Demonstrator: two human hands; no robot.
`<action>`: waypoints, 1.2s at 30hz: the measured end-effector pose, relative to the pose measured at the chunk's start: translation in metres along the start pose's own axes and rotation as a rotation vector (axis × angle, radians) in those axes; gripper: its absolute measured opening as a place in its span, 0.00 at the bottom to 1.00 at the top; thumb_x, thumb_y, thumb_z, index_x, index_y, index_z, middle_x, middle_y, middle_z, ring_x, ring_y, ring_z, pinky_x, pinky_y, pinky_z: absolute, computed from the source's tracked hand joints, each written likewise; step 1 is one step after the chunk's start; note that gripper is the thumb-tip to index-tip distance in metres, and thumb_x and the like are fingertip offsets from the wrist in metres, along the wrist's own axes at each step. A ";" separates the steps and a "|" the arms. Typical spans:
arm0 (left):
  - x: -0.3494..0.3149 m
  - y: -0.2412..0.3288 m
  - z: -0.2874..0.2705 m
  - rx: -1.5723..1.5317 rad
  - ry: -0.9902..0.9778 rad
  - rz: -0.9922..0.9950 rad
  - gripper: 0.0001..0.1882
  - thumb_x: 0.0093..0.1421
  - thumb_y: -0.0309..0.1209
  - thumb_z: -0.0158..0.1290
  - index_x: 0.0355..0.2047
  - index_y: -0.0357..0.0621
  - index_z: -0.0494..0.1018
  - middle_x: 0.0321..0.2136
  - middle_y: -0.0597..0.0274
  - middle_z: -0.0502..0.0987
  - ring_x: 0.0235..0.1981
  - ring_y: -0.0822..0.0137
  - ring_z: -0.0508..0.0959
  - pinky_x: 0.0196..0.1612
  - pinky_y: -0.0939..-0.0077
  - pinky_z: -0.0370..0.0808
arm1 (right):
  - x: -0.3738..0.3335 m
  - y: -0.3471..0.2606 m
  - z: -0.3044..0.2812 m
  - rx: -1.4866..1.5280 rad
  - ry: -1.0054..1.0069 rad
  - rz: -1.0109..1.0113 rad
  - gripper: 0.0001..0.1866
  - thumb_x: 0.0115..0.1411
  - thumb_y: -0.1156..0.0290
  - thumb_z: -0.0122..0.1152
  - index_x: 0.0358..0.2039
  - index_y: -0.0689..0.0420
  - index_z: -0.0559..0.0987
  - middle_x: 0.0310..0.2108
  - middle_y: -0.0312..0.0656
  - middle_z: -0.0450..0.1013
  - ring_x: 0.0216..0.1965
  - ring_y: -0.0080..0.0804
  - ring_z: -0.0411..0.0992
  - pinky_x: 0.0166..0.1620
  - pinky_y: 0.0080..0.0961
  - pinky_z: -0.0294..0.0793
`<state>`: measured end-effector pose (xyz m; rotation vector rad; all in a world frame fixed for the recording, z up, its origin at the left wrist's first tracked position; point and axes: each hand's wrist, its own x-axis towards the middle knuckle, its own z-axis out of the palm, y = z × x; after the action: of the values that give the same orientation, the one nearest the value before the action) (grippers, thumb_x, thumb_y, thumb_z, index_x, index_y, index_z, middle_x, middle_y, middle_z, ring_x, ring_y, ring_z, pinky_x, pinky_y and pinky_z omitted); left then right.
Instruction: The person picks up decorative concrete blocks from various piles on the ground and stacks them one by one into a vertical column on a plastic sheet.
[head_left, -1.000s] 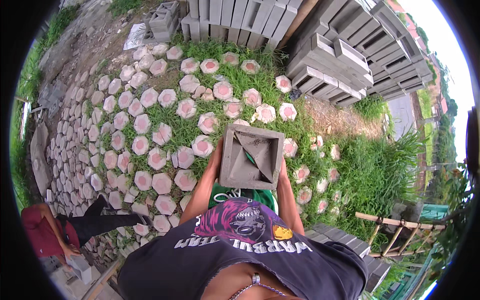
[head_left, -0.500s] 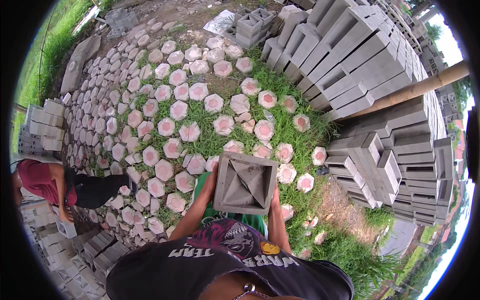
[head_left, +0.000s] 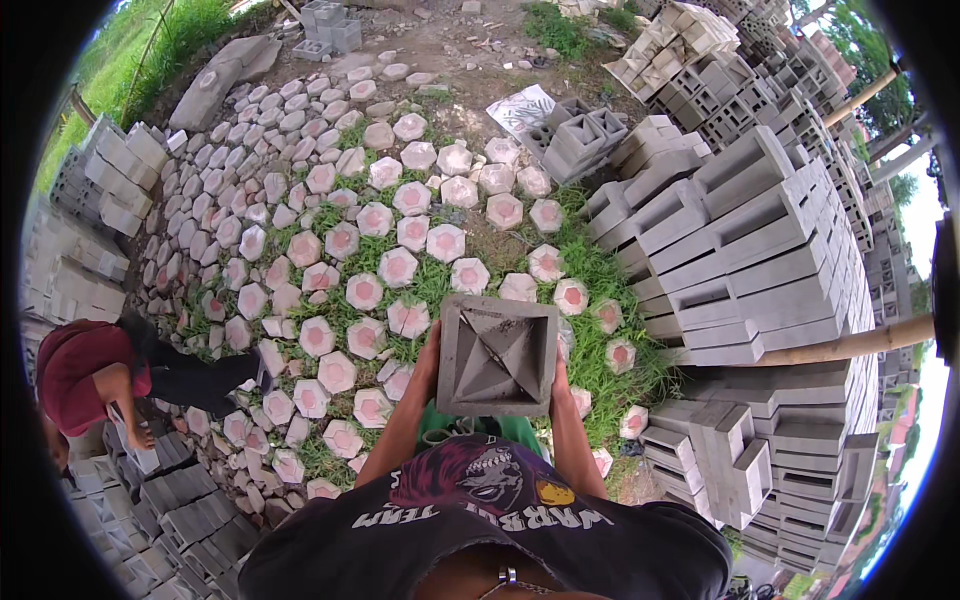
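Though bulky — block (head_left: 510, 335) between both hands (head_left: 430, 368).

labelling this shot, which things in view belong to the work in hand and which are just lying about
In hand:
- square concrete block, between left hand and right hand

Seemingly just lying about:
- hexagonal pavers
- stacked grey blocks
- bamboo pole
- white sheet

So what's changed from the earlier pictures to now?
The view has swung to the person's left, so the stacked blocks appear farther right. Nothing was visibly taken or let go: the left hand and right hand still hold the grey block at opposite sides.
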<state>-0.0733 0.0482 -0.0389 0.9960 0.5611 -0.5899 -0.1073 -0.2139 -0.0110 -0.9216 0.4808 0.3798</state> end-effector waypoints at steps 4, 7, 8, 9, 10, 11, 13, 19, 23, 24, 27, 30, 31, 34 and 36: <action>0.021 0.061 0.013 -0.041 0.021 0.066 0.42 0.60 0.65 0.37 0.53 0.37 0.71 0.44 0.54 0.76 0.41 0.63 0.75 0.44 0.70 0.71 | 0.035 -0.054 0.059 -0.094 0.042 -0.023 0.42 0.62 0.34 0.36 0.64 0.57 0.59 0.60 0.45 0.62 0.57 0.38 0.64 0.59 0.33 0.64; 0.047 0.081 0.011 -0.016 0.024 0.142 0.42 0.60 0.66 0.37 0.53 0.37 0.70 0.44 0.54 0.76 0.41 0.63 0.75 0.45 0.70 0.71 | 0.069 -0.071 0.066 -0.123 0.024 0.028 0.43 0.62 0.34 0.37 0.64 0.57 0.58 0.60 0.45 0.61 0.58 0.38 0.63 0.59 0.33 0.64; 0.056 0.089 0.016 -0.062 0.008 0.125 0.42 0.60 0.66 0.37 0.53 0.37 0.70 0.44 0.54 0.76 0.41 0.63 0.75 0.45 0.70 0.71 | 0.082 -0.076 0.064 -0.113 0.001 0.028 0.42 0.62 0.34 0.37 0.64 0.57 0.58 0.61 0.45 0.61 0.58 0.39 0.63 0.59 0.33 0.63; 0.065 0.095 0.022 -0.107 -0.009 0.108 0.42 0.60 0.66 0.37 0.53 0.37 0.70 0.44 0.54 0.76 0.42 0.63 0.75 0.45 0.70 0.71 | 0.095 -0.081 0.060 -0.103 -0.021 0.028 0.42 0.62 0.35 0.38 0.64 0.57 0.58 0.61 0.46 0.61 0.58 0.39 0.63 0.60 0.33 0.63; 0.076 0.103 0.026 -0.108 -0.008 0.103 0.42 0.60 0.66 0.37 0.53 0.37 0.70 0.44 0.54 0.76 0.42 0.63 0.75 0.45 0.70 0.71 | 0.108 -0.085 0.058 -0.102 -0.018 0.031 0.42 0.62 0.35 0.38 0.64 0.57 0.58 0.61 0.46 0.61 0.58 0.39 0.63 0.60 0.33 0.63; 0.087 0.111 0.031 -0.099 0.004 0.077 0.42 0.60 0.66 0.37 0.54 0.37 0.70 0.44 0.53 0.75 0.42 0.63 0.75 0.45 0.70 0.71 | 0.121 -0.090 0.056 -0.076 -0.014 0.038 0.42 0.62 0.35 0.38 0.65 0.57 0.57 0.61 0.46 0.60 0.58 0.39 0.62 0.60 0.34 0.63; 0.116 0.127 0.036 -0.084 0.021 0.062 0.42 0.60 0.66 0.37 0.54 0.37 0.69 0.44 0.53 0.75 0.42 0.63 0.75 0.45 0.70 0.71 | 0.154 -0.102 0.052 -0.045 -0.022 0.041 0.42 0.62 0.36 0.38 0.65 0.57 0.57 0.62 0.46 0.59 0.59 0.39 0.62 0.60 0.34 0.62; 0.221 0.207 0.083 -0.024 -0.005 0.093 0.42 0.61 0.65 0.37 0.57 0.38 0.66 0.49 0.52 0.73 0.46 0.61 0.74 0.48 0.69 0.71 | 0.262 -0.181 0.055 0.026 -0.039 0.007 0.42 0.63 0.36 0.38 0.65 0.57 0.56 0.63 0.45 0.57 0.60 0.38 0.61 0.61 0.32 0.61; 0.249 0.272 0.146 -0.023 -0.023 0.184 0.40 0.62 0.63 0.37 0.58 0.40 0.65 0.51 0.52 0.72 0.47 0.60 0.74 0.49 0.67 0.71 | 0.293 -0.265 0.088 -0.062 0.015 -0.110 0.41 0.64 0.37 0.37 0.65 0.57 0.57 0.62 0.45 0.59 0.59 0.37 0.61 0.61 0.31 0.60; 0.265 0.277 0.139 -0.020 -0.006 0.170 0.40 0.62 0.63 0.37 0.58 0.40 0.65 0.51 0.52 0.72 0.47 0.60 0.74 0.49 0.67 0.71 | 0.305 -0.270 0.090 -0.053 0.017 -0.090 0.41 0.64 0.37 0.37 0.65 0.57 0.57 0.62 0.45 0.59 0.59 0.37 0.61 0.61 0.31 0.60; 0.315 0.322 0.167 0.017 -0.072 0.149 0.39 0.62 0.64 0.36 0.56 0.41 0.68 0.47 0.52 0.74 0.44 0.59 0.75 0.48 0.67 0.72 | 0.366 -0.299 0.076 -0.028 0.010 -0.113 0.41 0.64 0.37 0.36 0.65 0.57 0.57 0.62 0.45 0.59 0.59 0.37 0.62 0.61 0.32 0.61; 0.360 0.348 0.182 -0.039 -0.084 0.091 0.40 0.61 0.64 0.36 0.55 0.41 0.68 0.45 0.53 0.75 0.43 0.60 0.75 0.47 0.67 0.72 | 0.419 -0.316 0.067 -0.010 -0.003 -0.131 0.41 0.64 0.37 0.36 0.65 0.58 0.57 0.61 0.46 0.59 0.59 0.37 0.62 0.61 0.32 0.61; 0.373 0.361 0.183 -0.040 -0.083 0.094 0.40 0.61 0.64 0.36 0.55 0.41 0.68 0.45 0.53 0.75 0.43 0.60 0.75 0.47 0.67 0.72 | 0.433 -0.328 0.076 -0.006 -0.017 -0.120 0.40 0.64 0.37 0.36 0.65 0.58 0.57 0.61 0.47 0.60 0.58 0.38 0.63 0.60 0.33 0.63; 0.420 0.401 0.185 -0.034 -0.071 0.084 0.41 0.61 0.65 0.36 0.55 0.39 0.68 0.45 0.53 0.75 0.42 0.60 0.75 0.48 0.68 0.71 | 0.483 -0.352 0.101 -0.045 0.022 -0.183 0.41 0.63 0.36 0.36 0.64 0.58 0.58 0.60 0.47 0.61 0.57 0.39 0.64 0.59 0.34 0.64; 0.464 0.431 0.183 -0.014 -0.076 0.103 0.41 0.61 0.65 0.36 0.55 0.39 0.68 0.46 0.52 0.75 0.42 0.60 0.75 0.48 0.68 0.71 | 0.526 -0.369 0.110 -0.010 0.000 -0.160 0.42 0.63 0.36 0.37 0.64 0.58 0.58 0.59 0.47 0.62 0.57 0.39 0.64 0.58 0.34 0.65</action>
<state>0.5811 -0.0252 -0.0145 0.9794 0.4438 -0.5294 0.5417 -0.2705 0.0024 -0.9629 0.4017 0.2370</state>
